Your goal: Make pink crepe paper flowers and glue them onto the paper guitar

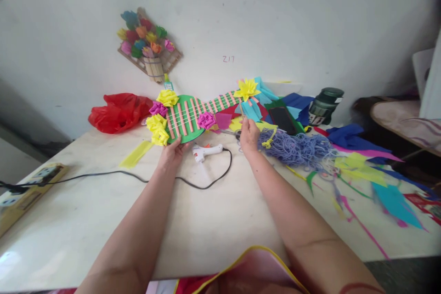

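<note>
A green toy guitar (189,118) with pink strips, white strings and paper flowers is held up over the table, tilted with its neck to the upper right. My left hand (173,152) grips the lower edge of its body, fingers partly hidden behind it. Yellow flowers (157,129) and magenta ones (206,120) sit on the body, and another yellow flower (247,89) is at the head. Below the neck, my right hand (249,135) is closed around a thin tan stick (242,111). A white glue gun (206,150) lies between my forearms.
The glue gun's black cord (138,174) runs left to a power strip (32,195). Tangled purple yarn (299,147), a black phone (283,120), a dark green jar (325,106) and paper scraps lie right. A red plastic bag (119,112) rests back left. Paper flowers (143,41) hang on the wall.
</note>
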Action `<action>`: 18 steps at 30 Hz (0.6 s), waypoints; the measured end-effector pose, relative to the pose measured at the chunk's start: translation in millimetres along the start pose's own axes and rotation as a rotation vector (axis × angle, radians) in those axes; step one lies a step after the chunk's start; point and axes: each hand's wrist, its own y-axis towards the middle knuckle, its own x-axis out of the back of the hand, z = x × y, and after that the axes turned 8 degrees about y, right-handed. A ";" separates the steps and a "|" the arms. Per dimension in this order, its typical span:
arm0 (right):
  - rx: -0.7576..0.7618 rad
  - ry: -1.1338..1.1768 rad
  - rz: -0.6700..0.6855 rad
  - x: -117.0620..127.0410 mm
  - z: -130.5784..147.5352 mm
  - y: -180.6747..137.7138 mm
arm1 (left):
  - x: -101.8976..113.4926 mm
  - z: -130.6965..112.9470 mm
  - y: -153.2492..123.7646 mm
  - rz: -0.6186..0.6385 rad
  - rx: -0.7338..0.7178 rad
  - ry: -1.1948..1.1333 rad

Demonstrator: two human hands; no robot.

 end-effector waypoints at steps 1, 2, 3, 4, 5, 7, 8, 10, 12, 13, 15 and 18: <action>0.011 -0.017 0.014 -0.8 0.7 -1.6 | -0.6 -0.5 -0.5 0.002 -0.002 0.001; 0.028 -0.034 0.030 -2.2 1.5 -3.6 | -1.2 -1.0 -1.1 0.002 -0.005 0.002; 0.049 -0.047 0.044 -4.1 2.1 -5.8 | -1.6 -1.4 -1.6 0.000 -0.006 0.003; 0.073 -0.058 0.057 -6.5 2.6 -8.2 | -1.9 -1.7 -2.1 -0.004 -0.007 0.004; 0.097 -0.066 0.069 -9.1 2.9 -10.5 | -2.0 -1.9 -2.3 -0.010 -0.008 0.006; 0.146 -0.083 0.094 -14.1 3.0 -14.6 | -1.8 -1.9 -2.4 -0.027 -0.012 0.007; 0.169 -0.093 0.103 -16.3 2.8 -16.3 | -1.5 -1.8 -2.2 -0.034 -0.015 0.007; 0.213 -0.115 0.115 -19.6 2.5 -18.9 | -1.1 -1.7 -1.9 -0.047 -0.021 0.008; 0.247 -0.138 0.122 -21.3 2.5 -20.7 | -1.1 -1.8 -1.6 -0.055 -0.023 0.016; 0.259 -0.149 0.127 -21.6 2.5 -21.4 | -1.1 -1.9 -1.4 -0.060 -0.022 0.022; 0.269 -0.172 0.144 -21.9 2.8 -22.7 | -0.9 -1.8 -0.9 -0.069 -0.025 0.030; 0.266 -0.195 0.174 -21.8 3.5 -24.5 | 0.0 -1.0 0.3 -0.068 -0.041 0.021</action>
